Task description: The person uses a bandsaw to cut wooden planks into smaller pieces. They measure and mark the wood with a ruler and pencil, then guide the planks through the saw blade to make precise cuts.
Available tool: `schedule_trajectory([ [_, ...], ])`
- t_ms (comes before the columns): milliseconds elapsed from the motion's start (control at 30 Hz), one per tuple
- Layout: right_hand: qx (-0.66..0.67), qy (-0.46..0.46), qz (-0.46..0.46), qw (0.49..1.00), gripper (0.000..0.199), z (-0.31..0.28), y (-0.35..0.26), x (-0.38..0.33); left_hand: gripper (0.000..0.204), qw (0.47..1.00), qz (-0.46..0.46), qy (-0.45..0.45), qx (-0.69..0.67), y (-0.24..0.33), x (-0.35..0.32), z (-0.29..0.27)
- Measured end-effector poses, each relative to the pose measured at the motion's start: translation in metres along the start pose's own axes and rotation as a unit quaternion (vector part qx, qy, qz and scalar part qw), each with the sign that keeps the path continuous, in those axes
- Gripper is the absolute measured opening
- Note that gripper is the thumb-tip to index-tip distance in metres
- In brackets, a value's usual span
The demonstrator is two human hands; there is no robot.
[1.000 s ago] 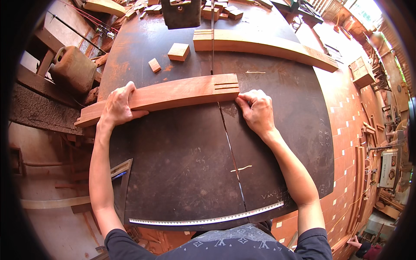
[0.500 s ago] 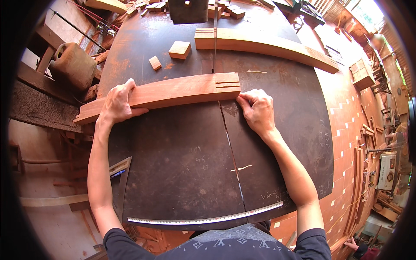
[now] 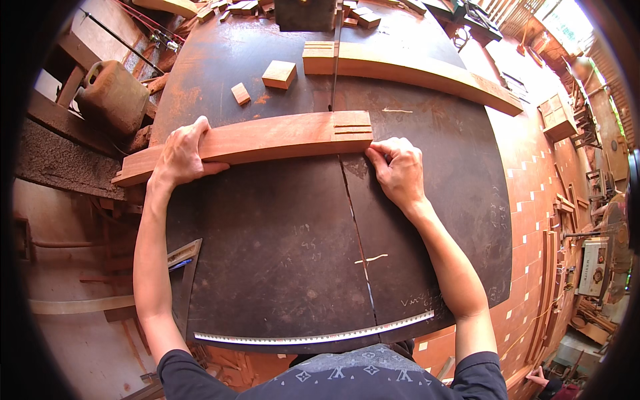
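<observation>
A slightly curved reddish wooden beam (image 3: 273, 137) lies across the dark saw table (image 3: 267, 247). Slots are cut in its right end, and its left end is stepped. My left hand (image 3: 180, 155) is closed over the beam's left part, thumb along the near side. At the slotted end, my right hand (image 3: 398, 172) pinches the near corner between thumb and curled fingers. A thin upright bandsaw blade (image 3: 335, 80) stands just behind the beam near those slots; whether they touch I cannot tell. Above it hangs the dark blade guard (image 3: 305, 15).
Beyond the blade lies a second slotted beam (image 3: 413, 71). Two wood offcuts, a larger block (image 3: 279, 75) and a smaller one (image 3: 241, 93), rest behind my beam. A ruler strip (image 3: 313, 336) runs along the near edge. A jerrycan (image 3: 115, 92) stands left; another person's hand (image 3: 535, 377) shows lower right.
</observation>
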State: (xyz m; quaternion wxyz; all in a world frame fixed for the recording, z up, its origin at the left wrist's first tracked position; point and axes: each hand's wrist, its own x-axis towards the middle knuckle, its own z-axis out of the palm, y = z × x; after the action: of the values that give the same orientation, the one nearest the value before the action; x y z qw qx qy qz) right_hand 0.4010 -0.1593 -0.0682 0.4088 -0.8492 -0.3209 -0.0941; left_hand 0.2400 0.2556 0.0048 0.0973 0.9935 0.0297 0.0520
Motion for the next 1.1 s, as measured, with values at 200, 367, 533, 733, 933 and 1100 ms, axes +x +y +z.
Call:
schedule_trajectory([
  [200,-0.002,0.003,0.001,1.0,0.015,0.001,0.0008,-0.0006,0.074,1.0,0.01,0.004,0.002,0.0022,0.0008,-0.0018],
  [367,0.0,0.005,0.002,1.0,0.014,0.0003,-0.0008,-0.0002,0.074,1.0,0.021,0.013,-0.001,-0.0003,0.0007,-0.0002],
  [533,-0.002,0.006,0.002,1.0,0.013,-0.0001,-0.0004,-0.0006,0.074,1.0,0.022,0.014,-0.004,-0.0007,0.0017,0.0001],
  [733,0.0,0.003,0.002,1.0,0.013,-0.0015,-0.0018,0.0004,0.075,1.0,0.004,0.005,-0.005,0.0001,0.0011,-0.0008],
  [933,0.005,0.004,-0.001,1.0,0.013,-0.001,0.0009,-0.0004,0.075,1.0,0.004,0.003,-0.008,-0.0009,0.0017,0.0008],
  [1100,0.004,0.005,0.003,1.0,0.014,0.0001,-0.0003,-0.0004,0.075,1.0,0.007,0.004,-0.014,-0.0021,0.0011,0.0009],
])
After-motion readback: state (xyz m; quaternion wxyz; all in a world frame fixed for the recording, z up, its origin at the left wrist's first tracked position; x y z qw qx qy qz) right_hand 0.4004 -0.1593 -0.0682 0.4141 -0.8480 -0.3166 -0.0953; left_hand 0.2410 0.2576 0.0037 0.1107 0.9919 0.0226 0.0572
